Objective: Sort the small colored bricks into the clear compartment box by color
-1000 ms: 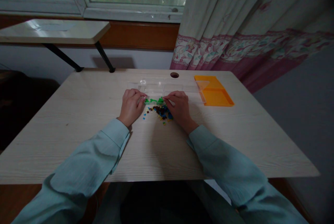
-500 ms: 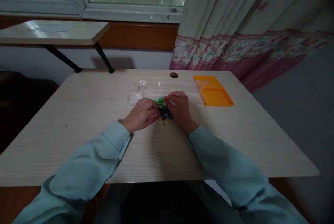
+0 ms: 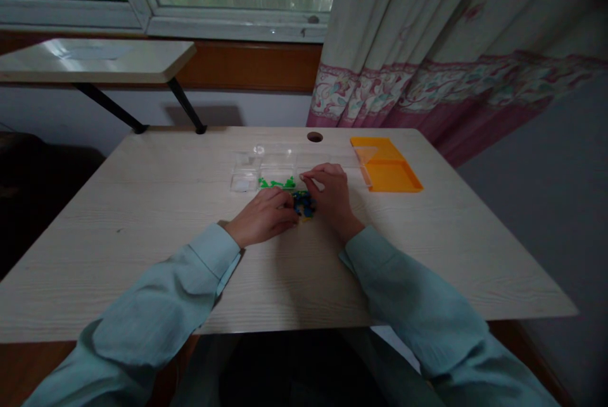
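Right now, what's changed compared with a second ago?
Your left hand moved right and toward you, from beside the green pieces in the clear box to the loose pile, partly covering it. I can't tell whether it grasped or released anything. Your right hand and the orange tray stayed roughly put.

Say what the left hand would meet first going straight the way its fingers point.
Probably the pile of small pieces ahead of the left hand; depth is unclear, they may be touching.
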A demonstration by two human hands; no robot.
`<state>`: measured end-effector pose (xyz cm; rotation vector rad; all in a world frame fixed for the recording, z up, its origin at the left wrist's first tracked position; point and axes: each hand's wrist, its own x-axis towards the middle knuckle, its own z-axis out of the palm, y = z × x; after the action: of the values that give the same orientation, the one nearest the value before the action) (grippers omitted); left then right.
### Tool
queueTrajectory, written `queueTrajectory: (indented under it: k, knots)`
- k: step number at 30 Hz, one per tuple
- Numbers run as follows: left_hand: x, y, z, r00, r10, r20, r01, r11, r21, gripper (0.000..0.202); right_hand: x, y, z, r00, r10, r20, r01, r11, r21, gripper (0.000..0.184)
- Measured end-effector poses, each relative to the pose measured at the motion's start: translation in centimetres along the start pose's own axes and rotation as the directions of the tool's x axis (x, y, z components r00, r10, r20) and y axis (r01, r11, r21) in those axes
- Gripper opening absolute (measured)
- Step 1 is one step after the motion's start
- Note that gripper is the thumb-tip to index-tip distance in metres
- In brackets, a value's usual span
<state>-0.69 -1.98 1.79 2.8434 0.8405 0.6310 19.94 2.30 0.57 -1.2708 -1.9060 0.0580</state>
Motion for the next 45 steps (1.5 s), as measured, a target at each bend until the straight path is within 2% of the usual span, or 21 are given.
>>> queueTrajectory:
  k: [4, 7, 10, 15, 20, 23, 27, 30, 32, 36, 45]
  knots:
    - [-0.1, -0.4, 0.0, 1.0, -0.017, 0.001, 0.017, 1.0, -0.002, 0.021, 0.4, 0.6, -0.9, 0.999, 0.001, 0.036, -0.001, 1.0, 0.0, 0.02]
    - [-0.2, -0.6, 0.0, 1.0, -0.028, -0.013, 0.028, 1.0, -0.002, 0.019, 0.7, 0.9, -1.9, 0.985, -0.079, 0.157, 0.078, 0.997, 0.009, 0.019]
    - [-0.3, -0.7, 0.0, 0.999, -0.033, -0.023, 0.033, 0.999, 0.005, 0.02, 0.8, 1.1, -2.9, 0.947, -0.148, 0.285, 0.161, 0.987, -0.02, 0.016]
    - [-0.5, -0.8, 0.0, 0.999, -0.028, -0.019, 0.029, 0.999, 0.024, 0.02, 0.9, 1.5, -4.4, 0.913, -0.102, 0.395, 0.195, 0.96, -0.201, 0.012]
    - [-0.5, -1.0, -0.1, 0.993, -0.067, -0.096, 0.064, 0.997, -0.037, 0.018, 1.0, 2.3, -4.9, 0.877, -0.078, 0.475, 0.205, 0.954, -0.22, 0.011]
    - [-0.6, -1.3, -0.5, 0.96, -0.175, -0.216, 0.172, 0.985, -0.031, 0.018, 1.0, 2.4, -4.8, 0.859, -0.089, 0.503, 0.222, 0.952, -0.209, 0.01]
    - [-0.8, -2.0, -0.9, 0.855, -0.334, -0.396, 0.355, 0.935, -0.022, 0.018, 0.9, 2.3, -4.7, 0.851, -0.09, 0.518, 0.24, 0.943, -0.229, 0.009]
    - [-1.0, -2.7, -0.9, 0.784, -0.405, -0.472, 0.445, 0.895, -0.028, 0.018, 0.9, 2.4, -4.7, 0.851, -0.091, 0.517, 0.241, 0.943, -0.231, 0.011]
    - [-1.1, -3.0, -0.9, 0.755, -0.425, -0.5, 0.473, 0.88, -0.033, 0.018, 0.9, 2.4, -4.6, 0.852, -0.101, 0.514, 0.246, 0.944, -0.221, 0.011]
    - [-1.2, -3.3, -0.8, 0.732, -0.454, -0.508, 0.509, 0.86, -0.035, 0.016, 1.0, 2.5, -4.5, 0.846, -0.108, 0.522, 0.258, 0.94, -0.224, 0.01]
    - [-1.3, -3.3, -0.7, 0.728, -0.44, -0.527, 0.507, 0.862, -0.02, 0.019, 1.1, 2.5, -4.7, 0.851, -0.101, 0.516, 0.233, 0.952, -0.197, 0.008]
